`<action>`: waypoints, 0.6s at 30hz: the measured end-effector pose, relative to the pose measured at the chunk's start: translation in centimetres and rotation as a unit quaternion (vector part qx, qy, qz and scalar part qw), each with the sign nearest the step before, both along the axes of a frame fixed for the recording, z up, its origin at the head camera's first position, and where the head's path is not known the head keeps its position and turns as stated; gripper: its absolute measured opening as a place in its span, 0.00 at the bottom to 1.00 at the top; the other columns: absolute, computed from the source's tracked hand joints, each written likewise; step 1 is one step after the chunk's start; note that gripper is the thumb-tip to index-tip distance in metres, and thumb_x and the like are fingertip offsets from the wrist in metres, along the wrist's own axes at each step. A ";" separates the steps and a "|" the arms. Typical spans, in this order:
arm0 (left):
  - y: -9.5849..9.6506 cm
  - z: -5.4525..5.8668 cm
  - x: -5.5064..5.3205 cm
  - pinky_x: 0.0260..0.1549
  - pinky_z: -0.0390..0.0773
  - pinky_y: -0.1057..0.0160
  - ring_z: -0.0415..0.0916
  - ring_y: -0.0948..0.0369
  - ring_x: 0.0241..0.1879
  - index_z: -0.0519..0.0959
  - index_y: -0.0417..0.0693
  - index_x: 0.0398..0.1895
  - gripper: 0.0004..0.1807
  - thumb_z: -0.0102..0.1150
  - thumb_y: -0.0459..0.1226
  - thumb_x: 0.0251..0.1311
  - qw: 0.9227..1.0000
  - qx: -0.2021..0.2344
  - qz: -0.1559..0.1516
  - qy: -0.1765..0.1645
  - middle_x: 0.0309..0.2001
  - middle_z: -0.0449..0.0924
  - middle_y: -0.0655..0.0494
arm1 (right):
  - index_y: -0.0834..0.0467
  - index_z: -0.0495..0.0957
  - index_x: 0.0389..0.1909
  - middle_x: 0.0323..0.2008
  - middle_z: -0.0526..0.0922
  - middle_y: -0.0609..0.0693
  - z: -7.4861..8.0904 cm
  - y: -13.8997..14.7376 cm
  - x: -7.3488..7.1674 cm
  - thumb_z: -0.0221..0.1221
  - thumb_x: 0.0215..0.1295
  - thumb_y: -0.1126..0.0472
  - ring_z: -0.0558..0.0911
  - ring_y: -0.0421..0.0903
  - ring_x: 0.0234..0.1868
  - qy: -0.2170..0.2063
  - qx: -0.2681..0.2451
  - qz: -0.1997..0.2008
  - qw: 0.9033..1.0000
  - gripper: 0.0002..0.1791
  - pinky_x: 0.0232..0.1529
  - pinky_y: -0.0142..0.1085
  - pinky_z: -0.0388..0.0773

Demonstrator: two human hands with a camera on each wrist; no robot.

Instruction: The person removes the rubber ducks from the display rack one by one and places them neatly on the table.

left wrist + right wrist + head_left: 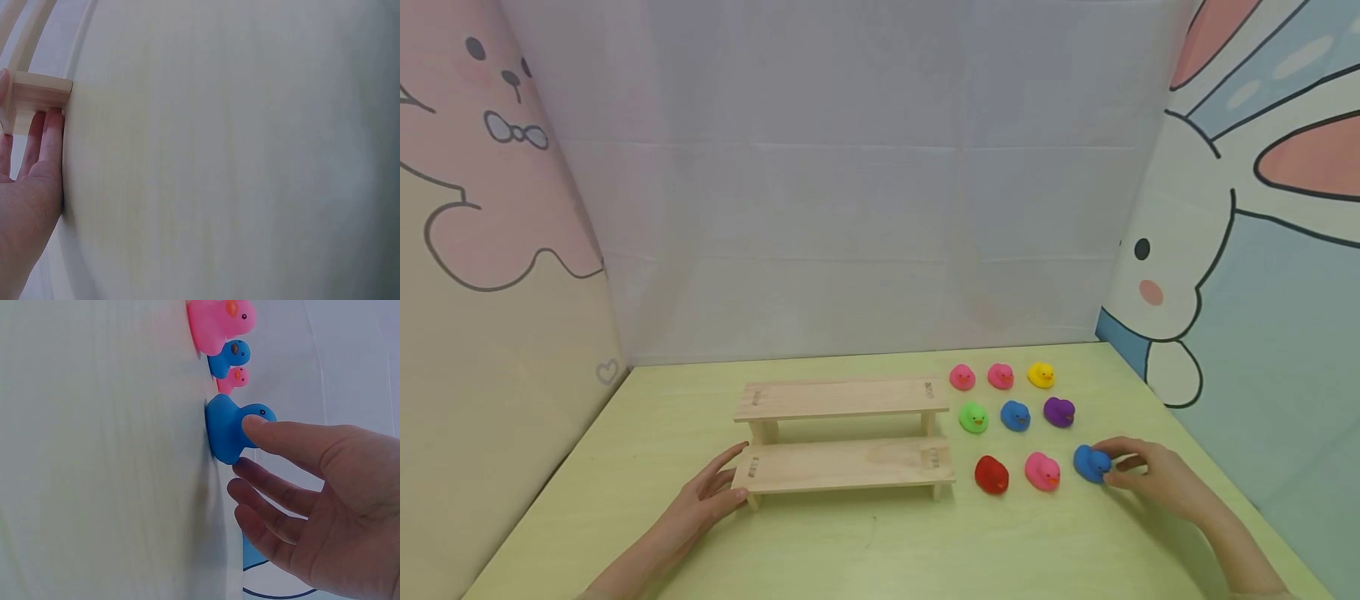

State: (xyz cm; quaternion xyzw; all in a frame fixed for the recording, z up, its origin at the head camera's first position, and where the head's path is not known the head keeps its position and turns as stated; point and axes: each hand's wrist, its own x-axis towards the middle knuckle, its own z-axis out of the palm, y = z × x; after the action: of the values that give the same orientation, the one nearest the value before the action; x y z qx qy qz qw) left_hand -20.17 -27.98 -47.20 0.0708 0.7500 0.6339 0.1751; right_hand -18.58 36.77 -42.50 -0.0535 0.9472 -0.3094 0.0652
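A two-step wooden shelf (842,467) stands on the table's left-centre. My left hand (700,504) holds the left end of its lower step, thumb at the front corner and fingers farther back. In the left wrist view, the left hand (28,206) has its fingers against the wooden end piece (42,92). At the right, my right hand (1161,475) pinches a blue rubber duck (1090,463) that sits on the table. The right wrist view shows the thumb of the right hand (325,500) on the front of this blue duck (224,428); part of its head is covered.
Left of the held duck are a pink duck (1042,472) and a red duck (992,475), the red one facing away. Behind sit green (973,417), blue (1015,416) and purple ducks (1059,412), then two pink ones and a yellow one (1041,375). Printed walls border the table.
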 end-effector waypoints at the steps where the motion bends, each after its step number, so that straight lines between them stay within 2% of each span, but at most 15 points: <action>1: 0.0 0.0 0.0 0.54 0.74 0.72 0.76 0.69 0.57 0.44 0.58 0.80 0.41 0.54 0.36 0.70 1.000 0.001 -0.001 0.001 0.67 0.66 0.47 | 0.62 0.78 0.56 0.53 0.82 0.63 0.0 0.0 0.0 0.67 0.61 0.56 0.83 0.55 0.46 0.000 0.000 0.000 1.000 0.24 0.41 0.41 0.83; 6: 0.1 0.2 0.0 0.54 0.74 0.73 0.76 0.69 0.57 0.44 0.58 0.80 0.41 0.54 0.36 0.70 1.000 0.003 0.000 -0.001 0.66 0.66 0.48 | 0.62 0.78 0.56 0.53 0.82 0.63 0.1 -0.1 0.0 0.67 0.61 0.55 0.83 0.55 0.46 -0.001 0.000 0.002 1.000 0.24 0.41 0.41 0.83; 11: 0.3 0.3 0.0 0.53 0.74 0.73 0.76 0.69 0.57 0.46 0.59 0.80 0.41 0.54 0.37 0.70 1.000 -0.004 0.009 -0.005 0.68 0.65 0.45 | 0.61 0.78 0.56 0.53 0.82 0.62 0.0 -0.1 -0.1 0.67 0.61 0.55 0.83 0.54 0.46 -0.001 0.003 0.003 1.000 0.24 0.41 0.40 0.83; 18: 0.3 0.1 0.0 0.53 0.74 0.73 0.76 0.69 0.57 0.46 0.58 0.80 0.41 0.55 0.37 0.69 1.000 -0.006 0.013 -0.005 0.68 0.65 0.43 | 0.61 0.78 0.56 0.52 0.83 0.61 0.0 -0.1 0.0 0.67 0.60 0.55 0.84 0.53 0.45 0.007 0.006 0.007 1.000 0.24 0.37 0.33 0.80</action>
State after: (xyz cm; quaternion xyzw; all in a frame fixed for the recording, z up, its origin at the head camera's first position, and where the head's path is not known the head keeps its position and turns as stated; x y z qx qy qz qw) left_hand -20.19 -27.71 -47.09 0.0570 0.7538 0.6319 0.1707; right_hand -18.59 36.71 -42.54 -0.0618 0.9492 -0.3024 0.0614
